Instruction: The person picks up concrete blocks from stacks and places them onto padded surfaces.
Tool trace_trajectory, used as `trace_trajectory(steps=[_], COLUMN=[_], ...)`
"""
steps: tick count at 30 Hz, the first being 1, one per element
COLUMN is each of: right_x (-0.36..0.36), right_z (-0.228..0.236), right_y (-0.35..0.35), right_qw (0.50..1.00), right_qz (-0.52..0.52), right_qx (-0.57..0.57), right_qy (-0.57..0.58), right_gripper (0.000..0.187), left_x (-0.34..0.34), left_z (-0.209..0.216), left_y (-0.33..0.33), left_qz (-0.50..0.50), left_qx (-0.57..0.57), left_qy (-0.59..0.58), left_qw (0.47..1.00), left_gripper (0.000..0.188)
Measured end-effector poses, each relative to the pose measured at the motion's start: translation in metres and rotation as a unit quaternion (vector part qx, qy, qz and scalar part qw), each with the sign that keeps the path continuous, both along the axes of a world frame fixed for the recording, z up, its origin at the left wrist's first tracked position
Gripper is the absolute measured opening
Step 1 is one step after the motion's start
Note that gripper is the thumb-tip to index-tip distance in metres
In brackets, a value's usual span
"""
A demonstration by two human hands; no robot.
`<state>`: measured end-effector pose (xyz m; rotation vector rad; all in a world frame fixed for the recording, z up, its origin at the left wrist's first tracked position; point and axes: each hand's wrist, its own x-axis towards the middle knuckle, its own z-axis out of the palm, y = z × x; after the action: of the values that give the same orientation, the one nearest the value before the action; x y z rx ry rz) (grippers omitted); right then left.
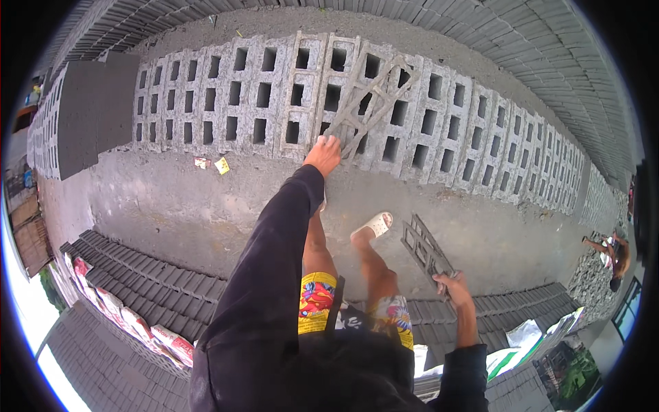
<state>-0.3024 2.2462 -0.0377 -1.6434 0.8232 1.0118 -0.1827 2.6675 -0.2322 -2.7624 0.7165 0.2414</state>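
My left hand (324,154) is closed on the near end of a grey lattice frame (367,106). That frame has crossing diagonal bars and lies slantwise over the top of a long row of hollow concrete blocks (274,99). My right hand (454,285) hangs lower, near my right leg, with its fingers wrapped round the end of a second grey lattice frame (422,244). This one is held off the ground, its far end pointing up and left toward my sandal (379,223).
Stacked dark grey slabs (165,275) stand behind me, with printed sacks (171,343) beside them. More slab stacks (549,62) line the far side. At the far right a person (618,257) bends by a rubble heap (592,281). Wrappers (222,165) lie on the ground.
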Motion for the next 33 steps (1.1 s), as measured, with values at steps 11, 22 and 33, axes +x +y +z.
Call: trace_trajectory(steps=[11, 22, 33], right_x=[0.04, 0.026, -0.069], right_z=[-0.001, 0.017, 0.009], right_y=[0.123, 0.14, 0.03], right_qw=[0.975, 0.985, 0.984], right_qz=[-0.205, -0.13, -0.158], right_qx=[0.088, 0.07, -0.066], right_qy=[-0.021, -0.085, -0.049], right_gripper=[0.019, 0.021, 0.017], left_x=[0.016, 0.111, 0.095], left_z=[0.058, 0.232, 0.259], left_y=[0.003, 0.061, 0.133], left_qz=[-0.14, -0.062, 0.187], left_qx=[-0.094, -0.265, -0.278], left_qy=[0.093, 0.12, -0.103], left_qw=[0.981, 0.955, 0.936], left_gripper=[0.019, 0.031, 0.039])
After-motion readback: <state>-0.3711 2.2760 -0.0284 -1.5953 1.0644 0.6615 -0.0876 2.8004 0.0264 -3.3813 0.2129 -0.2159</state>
